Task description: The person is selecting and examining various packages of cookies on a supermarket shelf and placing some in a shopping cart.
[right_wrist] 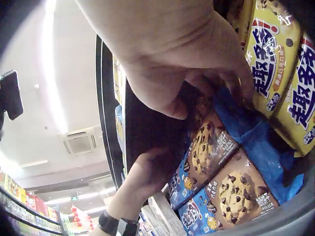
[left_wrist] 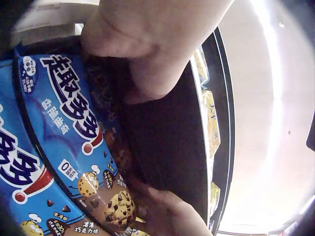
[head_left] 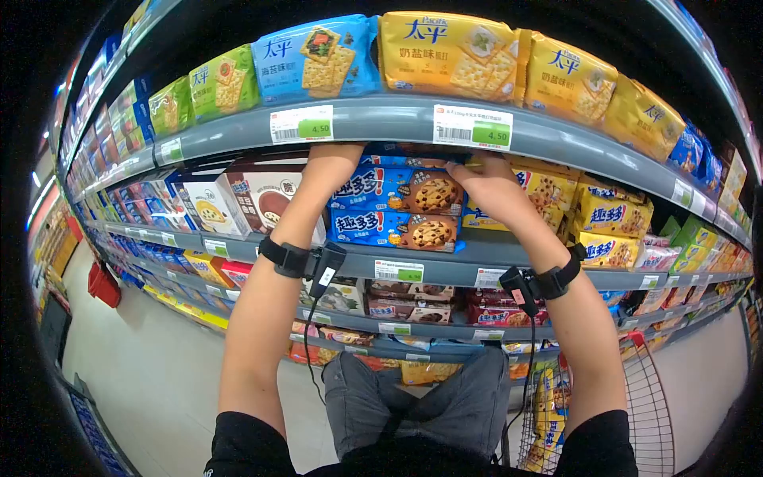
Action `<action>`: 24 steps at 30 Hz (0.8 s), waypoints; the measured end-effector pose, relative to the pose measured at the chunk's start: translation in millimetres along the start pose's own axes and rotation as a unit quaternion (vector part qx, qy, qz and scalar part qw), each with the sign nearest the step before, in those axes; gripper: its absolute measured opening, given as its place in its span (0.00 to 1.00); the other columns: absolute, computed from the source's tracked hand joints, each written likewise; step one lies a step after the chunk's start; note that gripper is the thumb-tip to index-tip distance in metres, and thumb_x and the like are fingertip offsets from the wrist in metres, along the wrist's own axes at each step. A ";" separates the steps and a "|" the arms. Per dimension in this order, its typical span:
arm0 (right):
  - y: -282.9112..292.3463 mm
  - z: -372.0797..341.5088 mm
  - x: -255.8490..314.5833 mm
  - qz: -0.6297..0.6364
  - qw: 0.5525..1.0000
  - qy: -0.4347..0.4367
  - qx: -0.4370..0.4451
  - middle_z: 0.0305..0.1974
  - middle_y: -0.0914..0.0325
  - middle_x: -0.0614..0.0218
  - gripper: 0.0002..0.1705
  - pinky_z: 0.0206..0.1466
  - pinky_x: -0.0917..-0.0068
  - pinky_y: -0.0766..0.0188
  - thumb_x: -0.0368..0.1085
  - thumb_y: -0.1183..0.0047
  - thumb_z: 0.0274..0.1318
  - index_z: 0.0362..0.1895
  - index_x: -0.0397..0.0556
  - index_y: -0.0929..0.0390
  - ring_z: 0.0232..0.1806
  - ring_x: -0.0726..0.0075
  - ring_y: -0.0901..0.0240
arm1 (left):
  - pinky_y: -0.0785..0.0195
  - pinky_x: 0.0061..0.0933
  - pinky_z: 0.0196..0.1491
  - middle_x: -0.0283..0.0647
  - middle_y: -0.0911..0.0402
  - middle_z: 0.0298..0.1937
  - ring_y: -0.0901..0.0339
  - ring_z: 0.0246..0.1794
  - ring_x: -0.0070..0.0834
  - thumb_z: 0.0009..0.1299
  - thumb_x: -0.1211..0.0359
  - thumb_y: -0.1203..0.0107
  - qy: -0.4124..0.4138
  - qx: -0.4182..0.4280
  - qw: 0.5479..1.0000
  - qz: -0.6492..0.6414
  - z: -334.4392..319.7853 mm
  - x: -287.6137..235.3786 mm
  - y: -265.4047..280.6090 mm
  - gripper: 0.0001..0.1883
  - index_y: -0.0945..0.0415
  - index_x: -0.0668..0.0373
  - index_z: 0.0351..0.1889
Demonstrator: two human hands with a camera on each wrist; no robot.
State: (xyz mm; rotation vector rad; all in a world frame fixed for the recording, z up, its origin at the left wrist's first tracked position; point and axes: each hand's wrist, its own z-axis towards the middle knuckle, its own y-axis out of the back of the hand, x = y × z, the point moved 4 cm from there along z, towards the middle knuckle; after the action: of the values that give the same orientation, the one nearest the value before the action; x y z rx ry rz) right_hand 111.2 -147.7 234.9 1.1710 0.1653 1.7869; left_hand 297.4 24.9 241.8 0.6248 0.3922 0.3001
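Observation:
Blue cookie packs point(head_left: 395, 229) with brown ends and chocolate-chip pictures are stacked on the middle shelf. Above them, in the shade under the upper shelf, lies another blue pack point(right_wrist: 203, 109). My left hand point(left_wrist: 142, 54) reaches in over its left end, thumb on the near side, the other fingers mostly hidden; in the head view the upper shelf covers most of that hand. At the opposite end my right hand point(head_left: 490, 187) grips the pack, its thumb over the near side and its fingers point(right_wrist: 231, 81) bent round the end, beside a crumpled blue wrapper end point(right_wrist: 246, 120).
The upper shelf edge point(head_left: 381, 118) runs low over both wrists and bears cracker packs. Yellow cookie packs point(head_left: 608, 219) stand right of the blue stack, cartons point(head_left: 266, 195) left of it. A wire cart point(head_left: 648, 397) with yellow packs stands at my right side.

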 end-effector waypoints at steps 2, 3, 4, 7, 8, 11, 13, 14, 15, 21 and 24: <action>-0.5 1.5 -3.8 -0.002 1.000 0.022 0.003 0.57 0.26 0.43 0.34 0.62 0.65 0.35 0.50 0.44 0.56 0.59 0.36 0.28 0.60 0.47 0.29 | 0.43 0.40 0.65 0.53 0.27 0.61 0.35 0.65 0.49 0.73 0.52 0.54 0.031 0.019 0.999 -0.035 -2.6 -2.0 3.9 0.25 0.28 0.60 0.59; 0.7 -2.5 -8.0 -0.006 0.999 0.048 0.008 0.58 0.27 0.43 0.35 0.62 0.64 0.35 0.50 0.43 0.55 0.59 0.36 0.29 0.61 0.47 0.29 | 0.44 0.40 0.66 0.53 0.27 0.61 0.35 0.65 0.49 0.73 0.52 0.54 -0.022 0.047 0.996 0.077 -0.1 8.7 -6.1 0.24 0.27 0.60 0.58; 3.7 -5.0 2.4 -0.017 0.999 0.026 0.008 0.59 0.28 0.42 0.37 0.63 0.65 0.36 0.50 0.43 0.54 0.60 0.35 0.30 0.61 0.46 0.30 | 0.41 0.45 0.63 0.55 0.26 0.59 0.32 0.62 0.52 0.73 0.52 0.55 -0.010 -0.022 0.999 0.045 -0.9 17.7 -10.0 0.24 0.26 0.60 0.56; 35.6 -37.8 5.4 -0.049 0.997 0.044 -0.045 0.48 0.22 0.40 0.31 0.62 0.58 0.34 0.47 0.46 0.51 0.54 0.37 0.24 0.54 0.40 0.26 | 0.38 0.51 0.60 0.62 0.22 0.51 0.28 0.54 0.62 0.64 0.50 0.44 0.128 -0.007 0.990 -0.058 -23.7 -5.5 10.7 0.28 0.24 0.65 0.51; 33.3 -39.8 -10.5 -0.055 0.990 0.080 -0.100 0.43 0.20 0.41 0.28 0.58 0.58 0.30 0.45 0.46 0.51 0.51 0.37 0.22 0.50 0.42 0.23 | 0.37 0.48 0.59 0.62 0.23 0.51 0.27 0.54 0.60 0.64 0.50 0.43 0.110 -0.102 0.985 0.083 -25.7 7.8 -1.6 0.28 0.23 0.66 0.49; 75.7 -84.2 -26.2 -0.011 0.998 0.028 -0.050 0.35 0.17 0.49 0.22 0.44 0.64 0.23 0.44 0.43 0.51 0.41 0.36 0.18 0.37 0.55 0.18 | 0.40 0.37 0.64 0.52 0.26 0.61 0.29 0.61 0.44 0.70 0.63 0.45 0.003 -0.083 0.995 0.058 -43.3 -21.3 -6.5 0.23 0.28 0.64 0.61; 132.9 -140.7 -43.8 0.043 0.997 -0.054 -0.040 0.31 0.16 0.55 0.19 0.38 0.71 0.23 0.42 0.43 0.54 0.37 0.36 0.18 0.33 0.67 0.17 | 0.47 0.36 0.69 0.48 0.30 0.66 0.35 0.68 0.38 0.72 0.67 0.47 -0.177 -0.064 0.982 0.001 -65.4 -50.9 -13.5 0.23 0.31 0.63 0.64; 132.2 -141.2 -43.3 0.029 0.998 -0.021 -0.043 0.30 0.17 0.58 0.16 0.35 0.76 0.23 0.40 0.44 0.57 0.38 0.37 0.18 0.31 0.73 0.18 | 0.50 0.35 0.70 0.47 0.32 0.68 0.38 0.70 0.37 0.72 0.68 0.48 -0.178 -0.046 0.983 -0.014 -66.7 -56.4 -5.0 0.23 0.31 0.63 0.65; 154.7 -157.0 -54.9 0.046 0.996 -0.041 -0.057 0.33 0.16 0.59 0.16 0.35 0.76 0.22 0.40 0.44 0.59 0.40 0.38 0.19 0.32 0.70 0.17 | 0.53 0.35 0.72 0.47 0.34 0.70 0.41 0.72 0.35 0.72 0.69 0.49 -0.178 -0.018 0.983 -0.046 -74.2 -72.9 -13.2 0.23 0.32 0.62 0.66; 283.2 -304.9 -161.5 -0.118 0.929 -0.339 -0.095 0.42 0.19 0.66 0.21 0.40 0.77 0.24 0.47 0.48 0.64 0.51 0.45 0.23 0.38 0.74 0.21 | 0.47 0.43 0.70 0.53 0.30 0.65 0.36 0.68 0.44 0.68 0.71 0.49 -0.221 0.057 0.940 -0.254 -128.9 -137.0 -52.9 0.19 0.26 0.65 0.57; 294.7 -378.2 -219.6 -0.103 0.851 -0.513 -0.045 0.39 0.20 0.69 0.22 0.39 0.74 0.23 0.49 0.47 0.60 0.49 0.45 0.22 0.39 0.72 0.21 | 0.40 0.44 0.65 0.53 0.24 0.59 0.29 0.61 0.44 0.65 0.71 0.46 -0.213 0.152 0.899 -0.352 -165.4 -157.6 -90.5 0.14 0.22 0.65 0.48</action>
State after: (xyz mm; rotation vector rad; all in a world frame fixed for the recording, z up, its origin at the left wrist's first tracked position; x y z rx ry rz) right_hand -348.7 -336.4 58.9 1.7966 -0.4077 0.7855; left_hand 99.0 -22.2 104.7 0.7875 0.2179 -0.5993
